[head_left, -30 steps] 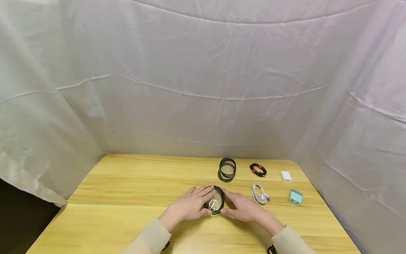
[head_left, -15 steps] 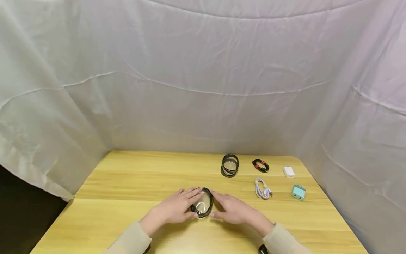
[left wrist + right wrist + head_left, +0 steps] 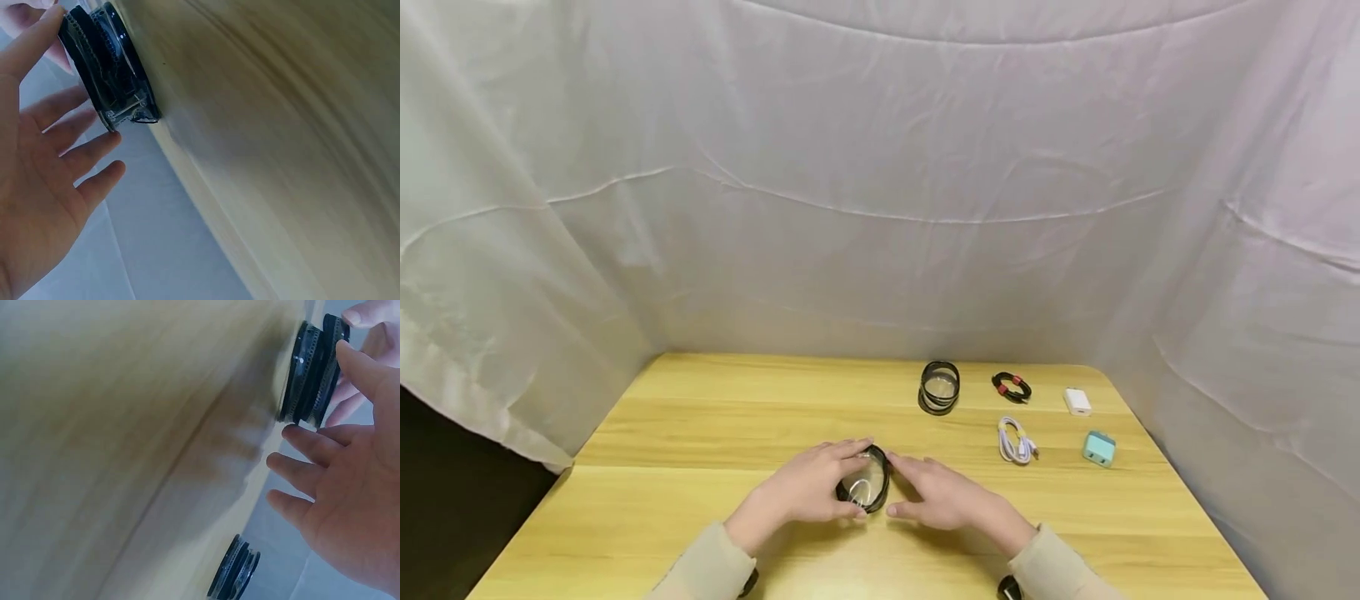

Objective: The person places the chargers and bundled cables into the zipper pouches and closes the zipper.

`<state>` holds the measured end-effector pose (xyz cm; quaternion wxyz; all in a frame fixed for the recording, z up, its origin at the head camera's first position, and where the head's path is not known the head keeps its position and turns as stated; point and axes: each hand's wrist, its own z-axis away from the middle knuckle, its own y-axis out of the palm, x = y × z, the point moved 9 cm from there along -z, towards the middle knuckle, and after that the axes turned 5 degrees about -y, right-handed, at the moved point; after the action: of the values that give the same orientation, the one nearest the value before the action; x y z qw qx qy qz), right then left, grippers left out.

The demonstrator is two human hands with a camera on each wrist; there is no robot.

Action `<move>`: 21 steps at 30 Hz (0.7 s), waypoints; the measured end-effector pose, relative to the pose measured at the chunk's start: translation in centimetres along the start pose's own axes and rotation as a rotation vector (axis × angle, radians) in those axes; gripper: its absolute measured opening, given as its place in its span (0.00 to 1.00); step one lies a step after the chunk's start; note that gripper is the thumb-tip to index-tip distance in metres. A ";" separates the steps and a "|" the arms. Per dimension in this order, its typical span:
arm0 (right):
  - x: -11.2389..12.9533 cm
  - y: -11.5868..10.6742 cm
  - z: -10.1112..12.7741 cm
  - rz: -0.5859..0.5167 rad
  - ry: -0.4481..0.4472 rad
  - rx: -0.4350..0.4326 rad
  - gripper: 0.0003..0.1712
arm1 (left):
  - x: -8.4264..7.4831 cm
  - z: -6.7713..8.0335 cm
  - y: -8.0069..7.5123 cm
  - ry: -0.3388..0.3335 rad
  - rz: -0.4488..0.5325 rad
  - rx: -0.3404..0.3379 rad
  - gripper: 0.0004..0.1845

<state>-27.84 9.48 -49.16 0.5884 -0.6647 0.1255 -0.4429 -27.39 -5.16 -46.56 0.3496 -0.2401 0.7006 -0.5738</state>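
Observation:
A round clear case with black zipped trim (image 3: 868, 483) stands on the wooden table between my two hands. My left hand (image 3: 808, 487) lies along its left side, thumb near the front and fingertips by the far rim. In the left wrist view, the left thumb touches the rim of the case (image 3: 103, 69), with the fingers spread. My right hand (image 3: 947, 497) is close to the case's right side, fingers relaxed and thumb apart. Two zipped bands show on the case (image 3: 309, 375) in the right wrist view. A similar second case (image 3: 938, 400) stands farther back.
To the right lie a coiled black cable with red ties (image 3: 1012, 388), a coiled pale lilac cable (image 3: 1016, 442), a white charger plug (image 3: 1077, 402) and a teal charger plug (image 3: 1099, 449). Grey cloth (image 3: 880, 275) hangs behind and at both sides of the wooden table (image 3: 700, 425).
The case between my hands has shifted left across the table, and both hands have moved left with it. My right hand now sits slightly farther from its rim. The other items stay put.

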 end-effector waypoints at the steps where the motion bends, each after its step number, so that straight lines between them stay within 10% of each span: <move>1: -0.1 -0.1 0.1 -0.003 0.002 -0.004 0.51 | 0.0 -0.1 0.0 -0.002 0.009 -0.003 0.42; 21: -6.5 -6.1 4.7 -0.144 0.031 -0.360 0.46 | -1.0 -1.5 1.3 0.022 0.096 0.089 0.47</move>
<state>-30.27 18.85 -46.19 0.4247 -0.7597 0.1640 -0.4643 -27.85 -3.19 -47.42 0.3793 -0.1843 0.6888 -0.5896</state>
